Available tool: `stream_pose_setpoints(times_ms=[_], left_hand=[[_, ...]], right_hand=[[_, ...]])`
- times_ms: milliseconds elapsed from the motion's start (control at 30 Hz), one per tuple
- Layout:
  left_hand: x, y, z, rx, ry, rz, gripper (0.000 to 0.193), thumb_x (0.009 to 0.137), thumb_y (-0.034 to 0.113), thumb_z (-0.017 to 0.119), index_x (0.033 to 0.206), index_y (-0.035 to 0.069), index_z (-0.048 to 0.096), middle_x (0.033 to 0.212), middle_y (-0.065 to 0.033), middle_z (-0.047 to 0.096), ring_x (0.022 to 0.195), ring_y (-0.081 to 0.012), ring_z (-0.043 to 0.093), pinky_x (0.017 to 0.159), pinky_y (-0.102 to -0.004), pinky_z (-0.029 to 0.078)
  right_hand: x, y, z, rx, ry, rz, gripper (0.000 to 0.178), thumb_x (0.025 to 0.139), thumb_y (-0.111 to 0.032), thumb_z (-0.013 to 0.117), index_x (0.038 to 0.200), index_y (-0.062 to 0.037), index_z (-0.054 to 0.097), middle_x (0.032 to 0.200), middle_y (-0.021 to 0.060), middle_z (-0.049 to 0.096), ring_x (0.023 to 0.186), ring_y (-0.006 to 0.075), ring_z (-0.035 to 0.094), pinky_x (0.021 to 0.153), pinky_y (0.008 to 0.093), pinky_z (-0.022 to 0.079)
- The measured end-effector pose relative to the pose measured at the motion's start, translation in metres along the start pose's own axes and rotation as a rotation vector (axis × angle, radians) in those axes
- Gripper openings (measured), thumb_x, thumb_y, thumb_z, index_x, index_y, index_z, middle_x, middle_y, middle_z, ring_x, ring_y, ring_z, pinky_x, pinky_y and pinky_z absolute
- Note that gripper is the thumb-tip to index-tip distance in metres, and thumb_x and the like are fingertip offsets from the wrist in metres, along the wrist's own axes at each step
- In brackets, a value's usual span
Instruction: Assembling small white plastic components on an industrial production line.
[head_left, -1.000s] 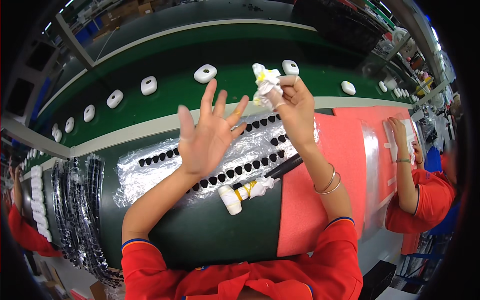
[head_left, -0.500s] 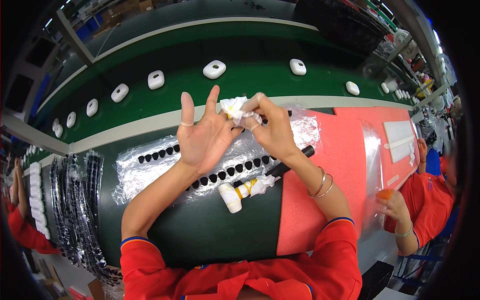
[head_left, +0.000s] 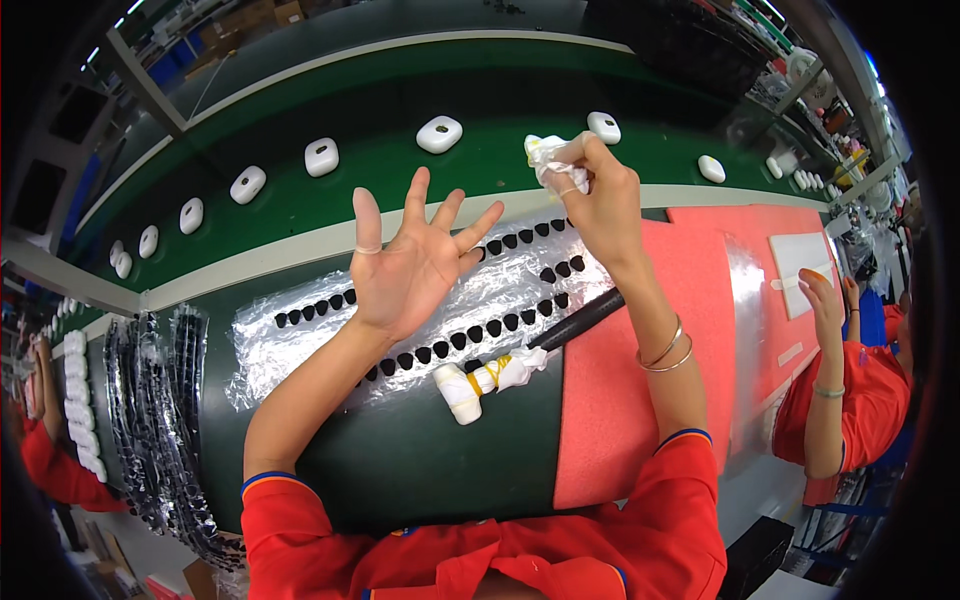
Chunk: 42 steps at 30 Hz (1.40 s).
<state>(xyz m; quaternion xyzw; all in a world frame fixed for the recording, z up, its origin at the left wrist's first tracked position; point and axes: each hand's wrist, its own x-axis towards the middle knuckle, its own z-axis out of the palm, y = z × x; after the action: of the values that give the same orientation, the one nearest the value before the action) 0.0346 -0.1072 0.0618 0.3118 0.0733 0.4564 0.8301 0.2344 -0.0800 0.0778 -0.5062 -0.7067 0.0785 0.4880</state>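
My left hand (head_left: 408,275) is raised over the clear plastic film (head_left: 290,350), palm up with fingers spread, and holds nothing. A pale finger cot covers one of its fingertips. My right hand (head_left: 608,200) pinches a crumpled white cloth (head_left: 556,165) with a small yellow patch, held up at the near edge of the green conveyor belt (head_left: 380,190). Rows of small black caps (head_left: 475,335) lie on the film beneath my hands. Below them rests a mallet (head_left: 460,394) with a white head, white wrapping tied with yellow bands, and a black handle.
Several white rounded cases (head_left: 439,134) sit spaced along the belt. Pink foam sheet (head_left: 640,400) covers the right of the table. Black strips in plastic (head_left: 155,420) and a row of white pieces (head_left: 82,400) lie left. A co-worker's hand (head_left: 825,320) is at right.
My right hand has moved up and right with the cloth, away from my left hand. My left fingers have spread wider. The co-worker's hand at right has risen.
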Motion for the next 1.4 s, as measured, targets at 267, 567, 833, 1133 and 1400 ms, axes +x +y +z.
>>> stream_pose_setpoints(times_ms=[267, 567, 833, 1133, 1400], left_hand=[[-0.002, -0.005, 0.003, 0.338, 0.11, 0.075, 0.091, 0.074, 0.076, 0.019, 0.138, 0.018, -0.01, 0.14, -0.0099, 0.012, 0.127, -0.0278, 0.023, 0.102, -0.0429, 0.015], [0.002, -0.014, 0.004, 0.458, 0.068, 0.181, 0.087, 0.077, 0.072, 0.019, 0.137, 0.019, -0.013, 0.143, -0.0105, 0.007, 0.122, -0.0281, 0.029, 0.103, -0.041, 0.014], [0.0, 0.003, 0.013, 0.382, -0.146, 0.224, 0.085, 0.076, 0.074, 0.017, 0.136, 0.024, -0.016, 0.144, -0.0118, -0.009, 0.129, -0.036, 0.019, 0.104, -0.0441, 0.004], [0.021, 0.001, 0.006, 0.56, 0.014, -0.056, 0.075, 0.082, 0.067, 0.013, 0.139, 0.019, 0.008, 0.14, -0.0162, 0.02, 0.128, -0.0276, 0.026, 0.102, -0.0396, 0.018], [0.154, -0.027, -0.006, 2.166, -0.119, 0.355, 0.027, 0.07, 0.018, 0.065, 0.094, 0.009, 0.059, 0.125, -0.0154, 0.043, 0.12, -0.0306, 0.035, 0.098, -0.0473, 0.024]], right_hand=[[-0.032, -0.039, 0.037, 0.15, -0.113, -0.167, 0.015, 0.071, 0.002, 0.061, 0.082, -0.0013, 0.051, 0.07, 0.0099, 0.056, 0.061, 0.0194, 0.058, 0.054, 0.026, 0.044], [-0.029, -0.031, 0.043, 0.044, -0.089, -0.204, 0.019, 0.069, 0.003, 0.06, 0.083, -0.0012, 0.048, 0.071, 0.0124, 0.056, 0.067, 0.0276, 0.057, 0.054, 0.0322, 0.044], [-0.009, 0.009, 0.02, -0.266, 0.014, -0.126, 0.018, 0.07, -0.002, 0.061, 0.083, -0.005, 0.049, 0.072, 0.013, 0.056, 0.066, 0.0315, 0.056, 0.055, 0.036, 0.044], [0.011, 0.071, -0.092, 0.149, 0.241, 0.121, 0.013, 0.077, -0.001, 0.056, 0.09, -0.0007, 0.052, 0.071, 0.005, 0.06, 0.062, 0.0078, 0.055, 0.053, 0.02, 0.043], [0.023, 0.077, -0.205, 0.316, 0.545, 0.272, 0.026, 0.081, -0.012, 0.059, 0.104, -0.0047, 0.052, 0.08, 0.0013, 0.06, 0.05, 0.0033, 0.045, 0.038, 0.0164, 0.028]])
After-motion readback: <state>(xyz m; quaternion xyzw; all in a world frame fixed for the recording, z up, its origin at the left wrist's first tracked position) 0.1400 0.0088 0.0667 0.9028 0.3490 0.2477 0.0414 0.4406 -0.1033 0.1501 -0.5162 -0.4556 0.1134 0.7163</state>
